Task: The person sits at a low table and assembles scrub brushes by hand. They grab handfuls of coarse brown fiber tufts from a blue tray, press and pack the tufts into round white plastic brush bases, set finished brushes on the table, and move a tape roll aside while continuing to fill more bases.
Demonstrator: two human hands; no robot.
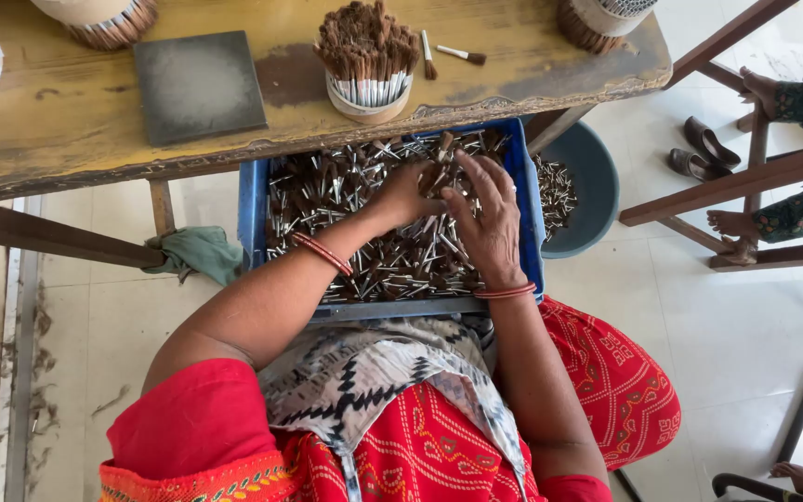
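Pretty cramped spot. The blue plastic crate [251, 209] sits on the person's lap, its far edge tucked under the near edge of the worn, stained wooden tabletop [67, 121], so there's hardly any gap above that end of it. Left of the crate a green rag [199, 253] hangs off the table's rail over a pale tiled floor.

On the tabletop, left to right: a dark square slab [198, 85] near the middle, then a round cup crammed with upright brush heads [367, 58] right at the near edge, and two loose small brushes [448, 51] just beside it.

The crate is full of small brush heads [392, 265], shiny metal ferrules with dark bristle tufts, all jumbled. The left hand [406, 193] is curled shut around a small bunch of them near the crate's far edge. The right hand [490, 218] lies mostly open, fingers spread, on the pile, touching the left hand's bunch.

Right of the crate, a grey-blue bowl [597, 186] on the floor holds more of them.
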